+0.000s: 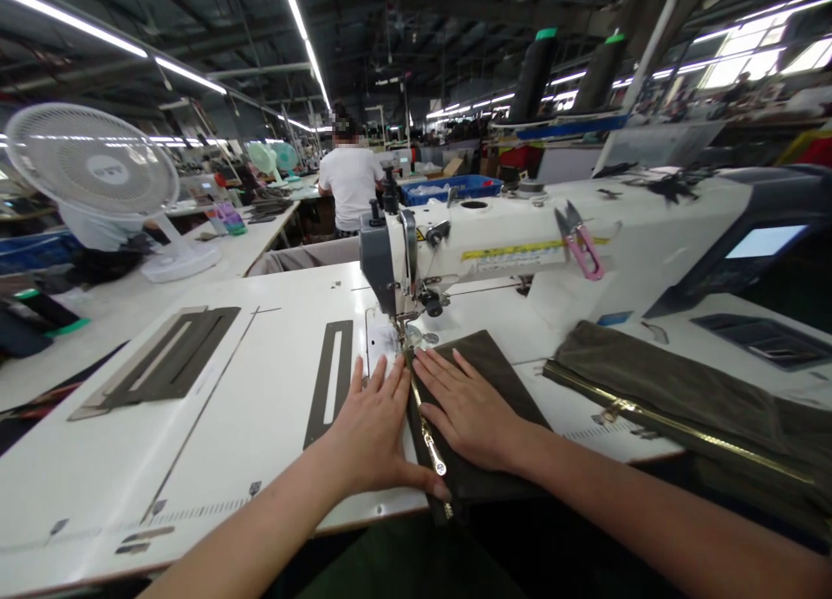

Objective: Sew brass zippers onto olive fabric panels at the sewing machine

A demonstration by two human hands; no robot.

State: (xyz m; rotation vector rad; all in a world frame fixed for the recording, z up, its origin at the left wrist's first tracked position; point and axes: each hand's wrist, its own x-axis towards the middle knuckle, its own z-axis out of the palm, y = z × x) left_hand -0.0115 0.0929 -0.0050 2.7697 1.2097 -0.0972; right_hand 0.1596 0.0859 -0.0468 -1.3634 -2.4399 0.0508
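Observation:
A dark olive fabric piece (pixel 489 367) lies on the white machine bed, with a gold-toothed zipper (pixel 427 439) along its left edge. The zipper's top end runs under the needle area of the white sewing machine (pixel 520 235). My left hand (pixel 373 426) rests flat with fingers spread, its fingertips beside the zipper near the presser foot and its thumb at the zipper's lower end. On the right, my right hand (pixel 464 408) lies flat on the fabric, fingers stretched toward the needle. Left of my left hand is an olive panel with a slot (pixel 321 400).
Slotted panels (pixel 175 356) lie stacked at the left. More olive fabric with a gold zipper (pixel 663 391) lies at the right. Pink-handled thread snips (pixel 585 248) rest on the machine arm. A white fan (pixel 97 166) stands at far left. A person (pixel 351 183) sits ahead.

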